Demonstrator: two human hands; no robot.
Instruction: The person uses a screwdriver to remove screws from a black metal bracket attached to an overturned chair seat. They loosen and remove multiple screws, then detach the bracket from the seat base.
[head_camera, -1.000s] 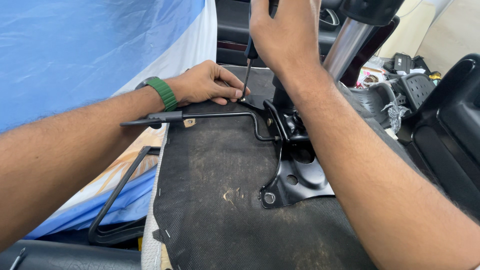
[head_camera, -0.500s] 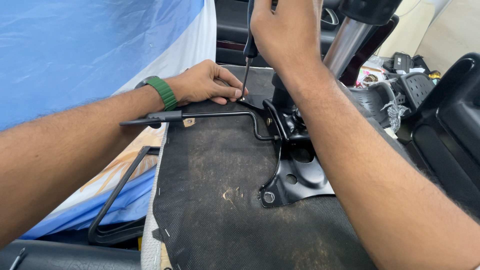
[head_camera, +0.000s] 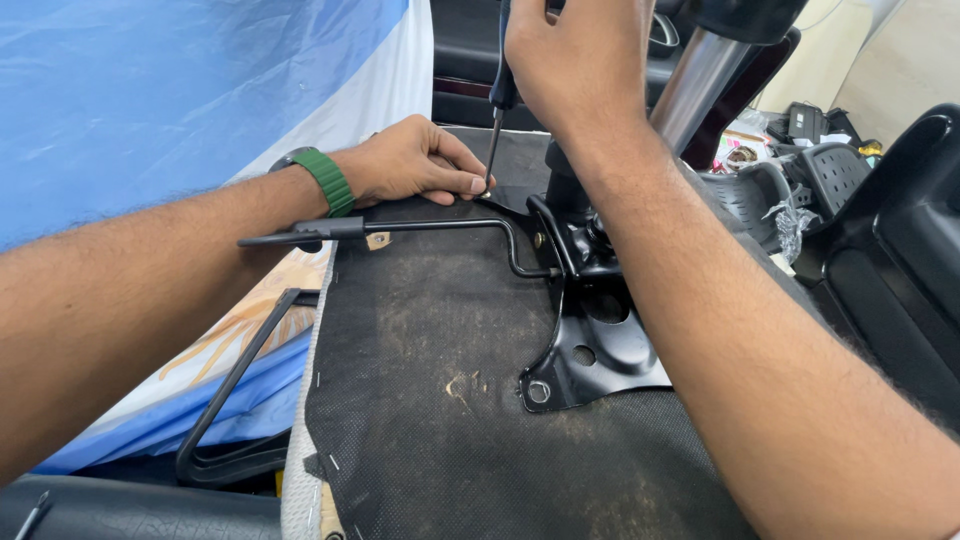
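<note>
Our right hand (head_camera: 580, 60) is closed round the screwdriver (head_camera: 497, 110) handle, and the shaft runs almost straight down from that grip, leaning slightly toward us, to a tip at the far corner of the black bracket (head_camera: 600, 345). Our left hand (head_camera: 410, 165) lies flat on the seat underside (head_camera: 430, 400), fingertips pinched just beside the tip (the screw itself is too small to make out). That hand is nearer the tip.

Bright even daylight, soft shadows; sharp centre, slight blur on near forearms
</note>
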